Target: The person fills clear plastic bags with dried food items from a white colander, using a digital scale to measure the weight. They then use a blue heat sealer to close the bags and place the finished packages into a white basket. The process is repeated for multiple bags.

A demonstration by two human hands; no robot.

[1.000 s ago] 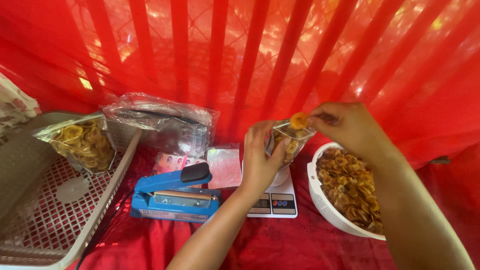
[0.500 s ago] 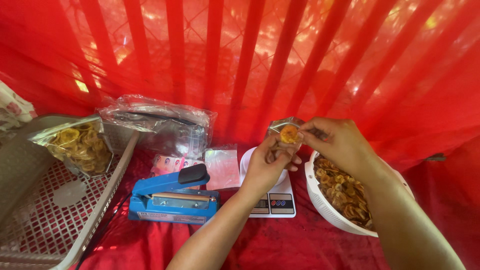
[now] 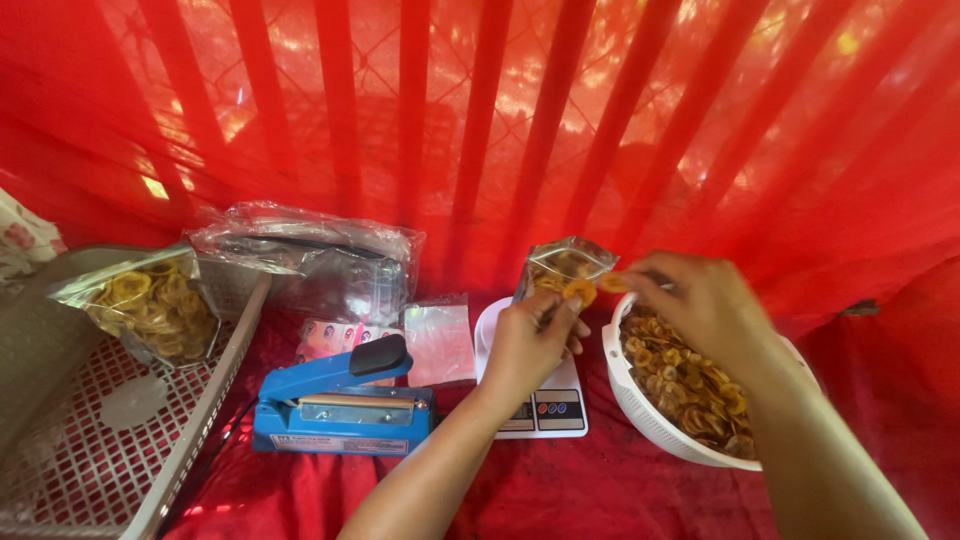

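My left hand (image 3: 528, 340) grips a small clear plastic bag (image 3: 562, 262) partly filled with yellow banana chips, held upright over a white digital scale (image 3: 545, 408). My right hand (image 3: 690, 300) pinches a chip (image 3: 612, 283) at the bag's mouth, and another chip (image 3: 579, 292) sits at the bag's edge by my left fingers. Just right of the scale stands a white bowl (image 3: 640, 410) of chips, under my right wrist.
A blue heat sealer (image 3: 335, 405) lies left of the scale. Behind it are packs of empty clear bags (image 3: 310, 255) and a small pink packet (image 3: 438, 342). A grey plastic basket (image 3: 200, 420) at left holds a filled bag of chips (image 3: 150, 305). Red cloth covers the table and backdrop.
My right hand has moved from above the bag down toward the bowl side, still bringing chips to the bag's mouth. The left hand keeps the bag over the scale.
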